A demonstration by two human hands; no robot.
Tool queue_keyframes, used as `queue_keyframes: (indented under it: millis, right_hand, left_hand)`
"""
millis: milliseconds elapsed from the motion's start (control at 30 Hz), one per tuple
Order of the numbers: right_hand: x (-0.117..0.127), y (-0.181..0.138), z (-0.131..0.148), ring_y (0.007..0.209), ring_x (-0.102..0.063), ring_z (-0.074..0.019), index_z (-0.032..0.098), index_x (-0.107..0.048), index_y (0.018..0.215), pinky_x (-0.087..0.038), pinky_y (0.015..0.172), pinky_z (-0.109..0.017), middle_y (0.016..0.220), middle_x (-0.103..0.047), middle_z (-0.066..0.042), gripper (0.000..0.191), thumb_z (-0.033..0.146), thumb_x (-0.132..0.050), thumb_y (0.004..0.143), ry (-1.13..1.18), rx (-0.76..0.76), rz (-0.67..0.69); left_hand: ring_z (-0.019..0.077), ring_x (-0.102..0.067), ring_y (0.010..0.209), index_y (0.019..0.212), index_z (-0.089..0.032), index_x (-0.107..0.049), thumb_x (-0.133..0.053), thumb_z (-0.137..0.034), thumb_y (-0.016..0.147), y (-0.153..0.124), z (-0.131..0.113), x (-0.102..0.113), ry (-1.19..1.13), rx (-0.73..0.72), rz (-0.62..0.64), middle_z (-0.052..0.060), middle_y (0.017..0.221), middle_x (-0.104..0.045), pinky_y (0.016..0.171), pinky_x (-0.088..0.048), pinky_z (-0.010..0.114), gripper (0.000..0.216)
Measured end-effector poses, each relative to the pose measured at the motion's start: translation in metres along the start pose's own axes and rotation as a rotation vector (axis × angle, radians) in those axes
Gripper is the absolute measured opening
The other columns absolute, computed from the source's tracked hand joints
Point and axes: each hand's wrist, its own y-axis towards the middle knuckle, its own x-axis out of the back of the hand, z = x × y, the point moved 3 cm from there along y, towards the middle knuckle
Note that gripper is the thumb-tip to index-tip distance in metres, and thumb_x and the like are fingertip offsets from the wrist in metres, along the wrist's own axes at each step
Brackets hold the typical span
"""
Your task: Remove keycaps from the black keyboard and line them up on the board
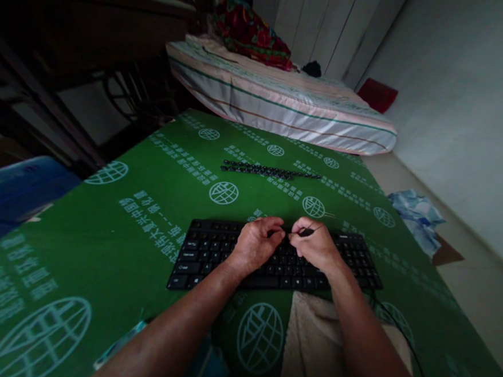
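Note:
A black keyboard (pixel 212 256) lies on the green printed board, its keys facing up. My left hand (pixel 259 241) rests over its upper middle, with the fingers curled and the thumb and fingertips close together; whatever they may hold is hidden. Beside it, my right hand (pixel 314 244) pinches a small dark object (pixel 306 232), too small and dim to name. Both sets of fingertips nearly meet above the keyboard's back rows. Farther back, small black pieces (pixel 270 171) that look like keycaps lie in rows.
The green board (pixel 144 250) has white lettering and globe marks. A beige cloth (pixel 309 347) lies under my right forearm, and a cable (pixel 400 331) runs down the right. Behind stands a bed (pixel 283 104); a blue container (pixel 23 190) is at the left.

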Motion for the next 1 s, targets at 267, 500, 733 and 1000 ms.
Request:
queue_keyframes:
  millis: [267, 500, 733, 1000]
  right_hand:
    - [0.000, 0.000, -0.004, 0.031, -0.038, -0.0068, 0.020, -0.049, 0.068, -0.027, 0.033, -0.017, 0.038, -0.041, 0.009, 0.008, 0.022, -0.051, 0.060, 0.162, -0.038, -0.045]
    - [-0.003, 0.001, -0.009, 0.032, -0.038, -0.0067, 0.020, -0.049, 0.066, -0.026, 0.033, -0.018, 0.040, -0.043, 0.009, 0.008, 0.020, -0.050, 0.057, 0.240, -0.025, -0.086]
    - [-0.001, 0.001, -0.012, 0.032, -0.038, -0.0070, 0.020, -0.050, 0.065, -0.025, 0.032, -0.018, 0.039, -0.042, 0.008, 0.007, 0.019, -0.049, 0.058, 0.266, 0.005, -0.123]
    - [0.001, -0.002, -0.010, 0.028, -0.033, -0.0051, 0.019, -0.051, 0.067, -0.021, 0.028, -0.017, 0.036, -0.045, 0.008, 0.012, 0.029, -0.058, 0.066, 0.359, -0.029, -0.081]
  left_hand:
    - [0.0179, -0.066, 0.084, 0.096, -0.020, -0.065, -0.057, -0.019, 0.076, -0.001, -0.006, 0.002, 0.014, -0.036, 0.020, 0.002, 0.083, -0.073, 0.079, -0.051, 0.029, 0.021]
    - [0.0202, -0.059, 0.088, 0.084, -0.023, -0.069, -0.061, -0.019, 0.073, -0.001, -0.020, -0.002, 0.265, -0.165, 0.111, 0.003, 0.086, -0.068, 0.081, -0.048, 0.031, 0.014]
    - [0.0245, -0.053, 0.086, 0.081, -0.023, -0.071, -0.063, -0.026, 0.074, 0.000, -0.031, -0.011, 0.492, -0.149, 0.169, 0.006, 0.082, -0.061, 0.077, -0.047, 0.036, 0.011]
    - [0.0214, -0.052, 0.089, 0.082, -0.021, -0.067, -0.061, -0.019, 0.075, -0.003, -0.026, -0.012, 0.395, -0.243, 0.100, 0.004, 0.087, -0.062, 0.081, -0.046, 0.032, 0.009]
